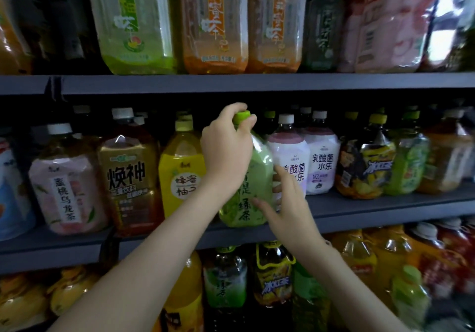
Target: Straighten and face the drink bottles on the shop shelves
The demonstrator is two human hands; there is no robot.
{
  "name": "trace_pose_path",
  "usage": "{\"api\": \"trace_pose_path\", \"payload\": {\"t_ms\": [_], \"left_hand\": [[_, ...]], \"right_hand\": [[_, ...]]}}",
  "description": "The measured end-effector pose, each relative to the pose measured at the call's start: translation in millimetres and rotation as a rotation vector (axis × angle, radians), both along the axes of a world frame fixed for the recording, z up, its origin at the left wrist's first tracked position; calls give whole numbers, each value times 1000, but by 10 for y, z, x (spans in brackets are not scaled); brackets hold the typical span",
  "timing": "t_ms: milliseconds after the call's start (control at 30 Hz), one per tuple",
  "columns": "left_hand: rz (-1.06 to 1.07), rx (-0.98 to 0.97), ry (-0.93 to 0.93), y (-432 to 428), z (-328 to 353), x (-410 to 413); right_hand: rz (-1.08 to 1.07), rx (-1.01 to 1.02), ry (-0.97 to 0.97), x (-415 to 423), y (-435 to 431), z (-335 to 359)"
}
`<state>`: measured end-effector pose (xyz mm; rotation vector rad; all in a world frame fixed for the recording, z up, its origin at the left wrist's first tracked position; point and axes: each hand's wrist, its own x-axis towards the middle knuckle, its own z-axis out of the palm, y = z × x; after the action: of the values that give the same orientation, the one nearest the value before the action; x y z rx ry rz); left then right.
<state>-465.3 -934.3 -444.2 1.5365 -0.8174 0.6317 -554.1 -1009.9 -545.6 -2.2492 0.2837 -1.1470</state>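
A green tea bottle (pixel 253 177) with a light-green cap stands at the front of the middle shelf (pixel 372 207), its label turned a little to the right. My left hand (pixel 227 149) grips its neck and cap from above. My right hand (pixel 285 203) lies with straight fingers against the bottle's lower right side. To its left stands a yellow honey-pomelo bottle (pixel 181 169), to its right two white-and-lilac bottles (pixel 305 162).
The middle shelf also carries a brown bottle (pixel 129 180), a pink oolong bottle (pixel 66 192) and dark iced-tea bottles (pixel 365 167). Large green and orange bottles (pixel 213 23) fill the upper shelf. More bottles (pixel 272 277) crowd the lower shelf.
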Motion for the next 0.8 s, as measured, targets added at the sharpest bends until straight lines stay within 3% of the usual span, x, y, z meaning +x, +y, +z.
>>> {"api": "trace_pose_path", "payload": {"t_ms": [200,300,467,600,800], "left_hand": [[33,71,-88,-183,-222,294],[42,200,-274,-208,-385,329],[229,424,-554,3,-1109,262],[208,541,-573,97,-1231,269],[205,545,-542,77,-1169,227]], "right_hand": [[-92,21,49,294,-8,-142],[-131,19,21,341,4,-188],[-113,18,11,360,-26,-260],[-64,28,0,359,-98,-283],[-107,63,-125,199,-192,-247]]}}
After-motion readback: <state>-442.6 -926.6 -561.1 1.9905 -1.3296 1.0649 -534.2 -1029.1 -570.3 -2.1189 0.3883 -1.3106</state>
